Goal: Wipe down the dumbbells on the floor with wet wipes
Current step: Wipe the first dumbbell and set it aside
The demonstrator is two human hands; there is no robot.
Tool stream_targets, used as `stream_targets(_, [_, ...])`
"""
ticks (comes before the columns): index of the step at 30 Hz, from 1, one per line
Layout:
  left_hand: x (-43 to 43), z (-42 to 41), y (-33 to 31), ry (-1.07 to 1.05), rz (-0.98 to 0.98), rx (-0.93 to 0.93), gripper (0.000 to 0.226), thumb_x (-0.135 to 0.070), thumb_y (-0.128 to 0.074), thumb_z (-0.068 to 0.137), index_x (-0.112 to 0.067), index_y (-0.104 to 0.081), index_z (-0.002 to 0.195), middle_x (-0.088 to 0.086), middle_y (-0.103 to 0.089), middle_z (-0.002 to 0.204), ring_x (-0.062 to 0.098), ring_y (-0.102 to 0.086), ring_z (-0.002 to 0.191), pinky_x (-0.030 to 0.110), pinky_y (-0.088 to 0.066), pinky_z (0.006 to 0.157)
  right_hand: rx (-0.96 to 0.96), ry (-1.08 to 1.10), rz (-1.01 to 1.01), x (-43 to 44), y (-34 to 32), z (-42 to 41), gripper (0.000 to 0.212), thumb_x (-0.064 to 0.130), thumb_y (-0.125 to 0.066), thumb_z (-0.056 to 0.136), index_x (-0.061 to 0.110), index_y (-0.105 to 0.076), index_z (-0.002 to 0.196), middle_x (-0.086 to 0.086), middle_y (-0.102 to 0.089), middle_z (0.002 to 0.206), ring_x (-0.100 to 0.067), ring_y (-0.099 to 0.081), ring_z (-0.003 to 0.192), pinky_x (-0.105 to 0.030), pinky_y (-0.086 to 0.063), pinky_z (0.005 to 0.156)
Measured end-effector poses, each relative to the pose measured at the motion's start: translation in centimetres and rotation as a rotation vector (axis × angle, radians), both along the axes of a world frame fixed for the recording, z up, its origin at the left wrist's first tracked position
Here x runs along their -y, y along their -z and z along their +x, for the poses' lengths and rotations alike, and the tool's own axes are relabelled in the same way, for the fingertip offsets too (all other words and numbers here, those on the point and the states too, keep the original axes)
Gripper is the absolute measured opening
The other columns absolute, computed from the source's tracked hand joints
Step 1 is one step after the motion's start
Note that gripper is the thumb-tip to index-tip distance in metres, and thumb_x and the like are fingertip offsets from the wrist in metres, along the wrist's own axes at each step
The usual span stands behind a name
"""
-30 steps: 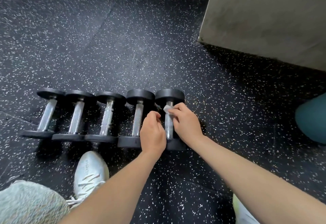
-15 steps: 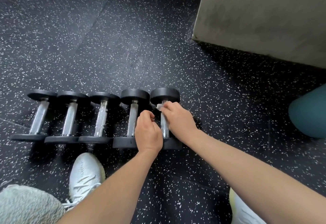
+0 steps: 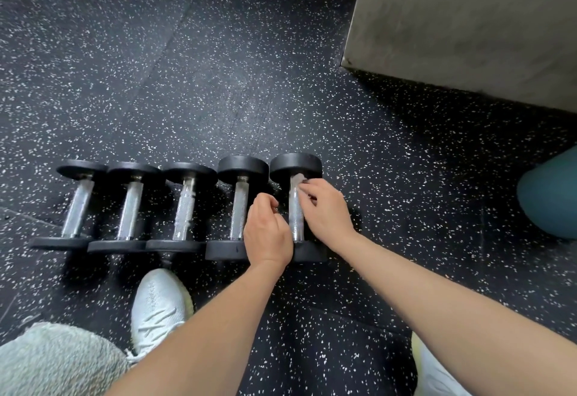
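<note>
I see my R hand [image 3: 327, 211] pinching the wet wipe [image 3: 298, 178] onto the upper handle of the rightmost dumbbell [image 3: 296, 164], frame ctr. L hand [image 3: 268, 233] is clenched just left of that handle.

Floor [image 3: 218, 67] is that black rubber gym matting with white speckles, with a couple of seams running diagonally through the upper left of the frame. Five dumbbells [image 3: 184, 205] lie on it in a tight side-by-side row across the middle left, chrome handles pointing up-frame, end plates touching or nearly so. A white sneaker [image 3: 156, 311] is planted just below the row, with a second shoe [image 3: 431, 370] at the bottom right edge. A grey concrete block [image 3: 468, 21] fills the upper right, and a teal ball [image 3: 549, 196] sits at the right edge.
</note>
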State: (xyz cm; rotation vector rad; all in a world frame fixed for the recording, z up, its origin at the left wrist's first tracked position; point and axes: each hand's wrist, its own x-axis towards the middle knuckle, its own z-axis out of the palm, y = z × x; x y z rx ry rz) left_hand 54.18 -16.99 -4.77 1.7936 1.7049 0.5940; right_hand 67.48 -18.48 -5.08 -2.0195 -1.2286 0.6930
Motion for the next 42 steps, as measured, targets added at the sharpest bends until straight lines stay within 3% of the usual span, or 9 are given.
stream_targets(6, [0.0,0.2,-0.4,0.0,-0.019,-0.033,0.018,-0.007,-0.043,0.093,-0.021,-0.051,0.103,-0.003,-0.06,0.097,0.026,-0.055,0.089,0.045,-0.043,0.077,-0.826,0.672,-0.079,-3.2,-0.7,-0.4,0.006,0.014,-0.076,0.085,0.018,-0.079,0.082,0.004,-0.075,0.076,-0.012,-0.067,0.072,-0.025,-0.055,0.07])
stream_targets(11, [0.0,0.1,-0.2,0.006,-0.01,-0.037,0.018,-0.006,-0.045,0.095,-0.019,-0.052,0.105,-0.004,-0.059,0.097,0.026,-0.055,0.09,0.039,-0.036,0.075,-1.22,0.642,-0.154,-4.0,0.7,0.1,0.017,-0.008,-0.074,0.084,-0.003,-0.067,0.099,-0.012,-0.071,0.08,-0.026,-0.071,0.075,-0.046,-0.06,0.087])
stream_targets(14, [0.0,0.1,-0.2,0.014,-0.004,-0.039,0.019,-0.007,-0.045,0.095,-0.019,-0.053,0.108,-0.004,-0.061,0.1,0.026,-0.057,0.094,0.041,-0.04,0.077,-1.316,0.576,-0.219,-4.0,0.8,0.8,0.011,-0.004,-0.068,0.091,0.001,-0.067,0.101,-0.011,-0.073,0.085,-0.021,-0.072,0.074,-0.038,-0.059,0.084])
stream_targets(18, [0.0,0.1,-0.2,0.017,0.006,-0.036,0.02,-0.008,-0.046,0.096,-0.018,-0.055,0.111,-0.002,-0.063,0.102,0.027,-0.059,0.096,0.04,-0.039,0.077,-1.258,0.52,-0.361,-4.6,0.2,0.8,0.01,0.003,-0.072,0.091,0.006,-0.067,0.099,-0.008,-0.071,0.084,-0.023,-0.074,0.085,-0.036,-0.058,0.08])
stream_targets(23, [0.0,0.1,-0.4,0.001,-0.018,-0.039,0.022,-0.01,-0.045,0.096,-0.019,-0.055,0.113,0.0,-0.066,0.105,0.028,-0.059,0.097,0.041,-0.041,0.078,-0.474,0.706,-0.49,-7.1,-1.4,-1.9,0.037,0.026,-0.086,0.078,0.01,-0.068,0.106,-0.009,-0.071,0.105,-0.031,-0.069,0.1,-0.034,-0.055,0.078])
stream_targets(26, [0.0,0.0,-0.3,0.02,-0.023,-0.03,0.02,-0.012,-0.045,0.096,-0.02,-0.053,0.112,-0.002,-0.065,0.104,0.027,-0.059,0.098,0.041,-0.04,0.078,-0.361,0.75,-0.422,-7.5,-1.1,-3.2,0.036,0.032,-0.079,0.084,0.01,-0.069,0.11,-0.012,-0.071,0.115,-0.035,-0.067,0.107,-0.038,-0.053,0.085])
stream_targets(32, [0.1,0.1,-0.1,0.013,-0.006,-0.028,0.021,-0.012,-0.045,0.096,-0.019,-0.054,0.114,0.0,-0.066,0.105,0.027,-0.06,0.096,0.037,-0.035,0.075,-0.548,0.665,-0.31,-5.9,1.2,-2.3,0.024,0.034,-0.075,0.076,0.014,-0.074,0.09,-0.004,-0.075,0.087,-0.026,-0.072,0.084,-0.031,-0.057,0.073])
stream_targets(38, [0.0,0.1,-0.1,0.02,0.0,-0.018,0.024,-0.016,-0.041,0.094,-0.019,-0.054,0.114,-0.001,-0.066,0.103,0.028,-0.06,0.095,0.039,-0.038,0.075,-1.029,0.641,-0.324,-5.3,2.6,-0.5,0.013,0.023,-0.074,0.089,0.014,-0.065,0.091,-0.004,-0.068,0.089,-0.022,-0.067,0.079,-0.033,-0.058,0.077])
stream_targets(42, [0.0,0.0,0.2,0.034,0.002,-0.045,0.022,-0.012,-0.044,0.096,-0.019,-0.054,0.115,-0.001,-0.065,0.102,0.027,-0.061,0.095,0.037,-0.036,0.074,-1.063,0.578,-0.39,-4.8,1.2,0.4,0.015,0.023,-0.073,0.093,0.012,-0.064,0.098,-0.004,-0.065,0.09,-0.018,-0.066,0.073,-0.027,-0.055,0.065])
